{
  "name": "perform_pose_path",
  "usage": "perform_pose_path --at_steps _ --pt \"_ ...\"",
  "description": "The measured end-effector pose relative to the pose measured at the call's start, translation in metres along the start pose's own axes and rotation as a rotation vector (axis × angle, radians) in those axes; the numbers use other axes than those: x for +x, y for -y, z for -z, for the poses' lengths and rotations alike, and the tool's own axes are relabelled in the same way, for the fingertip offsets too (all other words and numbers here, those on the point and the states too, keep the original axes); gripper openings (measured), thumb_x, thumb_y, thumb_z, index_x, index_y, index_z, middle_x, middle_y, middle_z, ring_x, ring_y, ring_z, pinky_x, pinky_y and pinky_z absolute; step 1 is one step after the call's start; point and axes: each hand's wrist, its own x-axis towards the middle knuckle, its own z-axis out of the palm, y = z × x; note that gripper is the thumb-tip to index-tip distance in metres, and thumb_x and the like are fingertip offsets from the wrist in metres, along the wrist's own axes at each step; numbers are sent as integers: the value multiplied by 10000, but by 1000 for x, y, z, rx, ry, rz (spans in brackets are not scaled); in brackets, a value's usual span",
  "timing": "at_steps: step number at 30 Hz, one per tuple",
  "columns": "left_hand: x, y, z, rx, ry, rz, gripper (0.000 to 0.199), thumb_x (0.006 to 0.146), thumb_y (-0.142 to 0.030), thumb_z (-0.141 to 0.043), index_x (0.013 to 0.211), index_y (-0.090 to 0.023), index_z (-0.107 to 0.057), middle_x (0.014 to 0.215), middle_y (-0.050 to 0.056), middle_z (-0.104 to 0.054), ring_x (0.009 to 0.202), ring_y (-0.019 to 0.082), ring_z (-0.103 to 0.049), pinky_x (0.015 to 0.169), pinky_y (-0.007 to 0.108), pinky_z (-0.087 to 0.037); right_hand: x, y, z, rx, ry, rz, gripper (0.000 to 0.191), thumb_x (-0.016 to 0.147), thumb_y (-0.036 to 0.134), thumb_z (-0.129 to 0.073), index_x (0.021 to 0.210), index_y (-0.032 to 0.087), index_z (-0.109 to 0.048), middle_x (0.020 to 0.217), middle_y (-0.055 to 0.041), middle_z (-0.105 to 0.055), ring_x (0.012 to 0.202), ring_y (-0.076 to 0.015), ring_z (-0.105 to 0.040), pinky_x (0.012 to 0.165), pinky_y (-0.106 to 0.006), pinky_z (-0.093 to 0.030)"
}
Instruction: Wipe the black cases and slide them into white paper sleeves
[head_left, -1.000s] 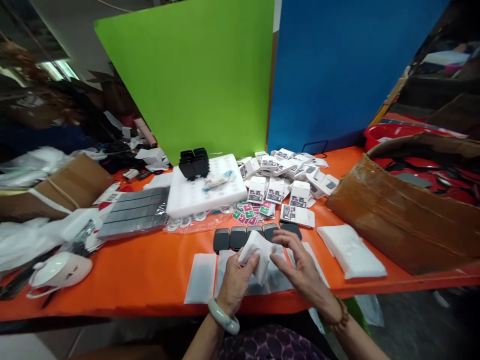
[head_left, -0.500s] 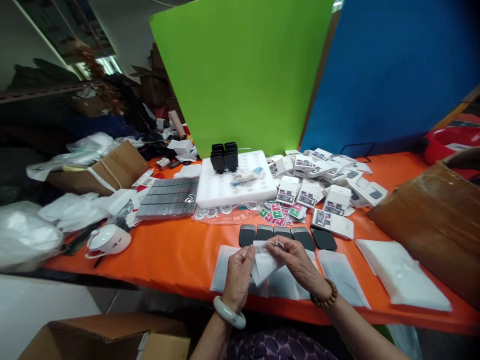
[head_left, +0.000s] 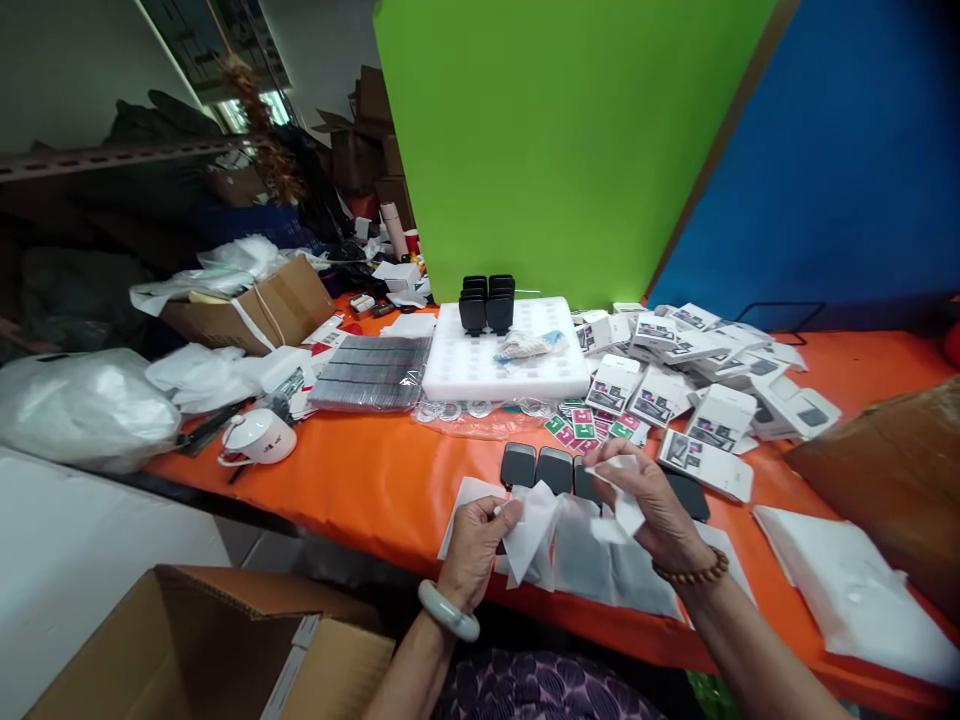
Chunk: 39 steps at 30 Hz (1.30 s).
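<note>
A thin white sheet (head_left: pixel 531 530) is above the front of the orange table (head_left: pixel 360 510). The left hand (head_left: pixel 472 552) pinches its edge, thumb and fingers together. The right hand (head_left: pixel 658 505), fingers curled in, holds a crumpled white piece (head_left: pixel 625 508), maybe paper. Dark pads (head_left: pixel 555 468) lie just behind, then white boxes (head_left: pixel 613 384).

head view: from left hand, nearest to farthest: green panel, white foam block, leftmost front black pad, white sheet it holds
1. White sheet: held in left hand
2. Leftmost front black pad: just beyond
3. White foam block: farther back
4. Green panel: behind the block
</note>
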Motion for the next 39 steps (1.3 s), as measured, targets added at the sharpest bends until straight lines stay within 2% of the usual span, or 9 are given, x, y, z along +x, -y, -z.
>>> perform_pose_path --at_steps 5,9,14,20,24,27,30,33,39 --pt "-1 3 3 88 100 30 469 624 -545 -768 614 -119 -574 511 -33 -491 449 63 -379 435 191 -263 -7 -4 -7 -285 290 -92 251 798 387 -649 945 183 -645 713 14 -568 423 -26 -261 398 -192 -187" --pt "-3 2 6 154 119 17 485 642 -567 -744 594 -119 -564 499 -39 -460 455 61 -339 443 204 -235 -11 -13 -18 -534 418 -92 358 703 441 -732 950 186 -683 866 -26 -595 644 -104 -477 550 -213 -378" --pt "-6 1 6 108 104 -4 469 670 -557 -726 667 -93 -662 526 -15 -513 489 79 -392 489 215 -303 -11 -32 -25 -599 387 -82 340 751 491 -682 725 160 -608 695 2 -536 639 -117 -449 588 -233 -358" --pt "-6 2 3 -100 -85 -21 428 538 -471 -843 677 -107 -665 623 20 -621 573 124 -517 572 242 -405 -16 -54 -22 -652 455 -79 462 854 556 -536 625 170 -430 593 48 -317 562 -84 -256 513 -235 -200" --pt "-5 7 6 -200 26 75 468 557 -520 -826 624 -133 -571 564 -12 -557 507 92 -472 526 222 -376 -21 -59 -20 -671 445 -111 480 859 572 -519 617 180 -388 589 51 -284 552 -83 -235 503 -244 -181" --pt "-7 12 11 -169 79 109 495 624 -575 -766 619 -155 -504 480 -65 -429 398 41 -315 413 193 -232 -21 -60 -20 -636 433 -125 480 853 590 -513 629 172 -433 588 46 -324 546 -84 -266 504 -241 -203" --pt "-9 11 21 -80 170 142 482 652 -572 -744 638 -170 -478 456 -77 -399 372 38 -262 384 199 -147 -19 -57 -17 -620 455 -134 475 846 587 -524 633 166 -471 570 48 -340 534 -82 -272 503 -238 -213" --pt "-11 1 31 128 237 116 402 659 -499 -755 692 -148 -561 542 -34 -504 458 72 -398 450 198 -278 -9 -50 -14 -701 503 -120 451 834 562 -551 627 163 -516 569 38 -408 544 -91 -340 526 -235 -268" --pt "-10 -19 36 732 124 -193 182 764 -307 -611 661 -157 -608 687 5 -579 687 153 -520 648 251 -372 42 -35 -10 -1279 313 167 186 781 352 -662 847 185 -613 884 -40 -630 811 -186 -560 724 -291 -406"
